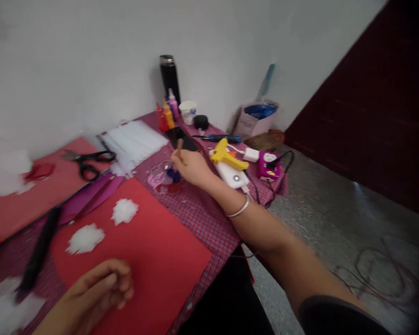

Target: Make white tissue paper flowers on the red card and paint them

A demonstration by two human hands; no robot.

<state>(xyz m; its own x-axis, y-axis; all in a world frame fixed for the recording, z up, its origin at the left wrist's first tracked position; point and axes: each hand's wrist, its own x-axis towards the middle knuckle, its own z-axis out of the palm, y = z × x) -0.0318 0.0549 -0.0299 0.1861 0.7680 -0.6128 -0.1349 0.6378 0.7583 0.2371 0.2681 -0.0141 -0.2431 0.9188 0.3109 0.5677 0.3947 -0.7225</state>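
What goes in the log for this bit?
right hand: holds thin stick | left hand: rests curled on red paper | beside: glue gun

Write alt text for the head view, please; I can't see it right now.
The right hand holds a thin brush-like stick over a clear paint palette on a checked tablecloth. The left hand rests curled on a red paper sheet bearing two white fluffy flowers. A yellow glue gun lies nearby.

The right hand (192, 167) reaches across the checked cloth (202, 218), pinching a thin stick (179, 148) — perhaps a brush — beside the glue gun (226, 157). The left hand (103, 284) rests curled on red paper (153, 251) — near two white tufts (125, 211).
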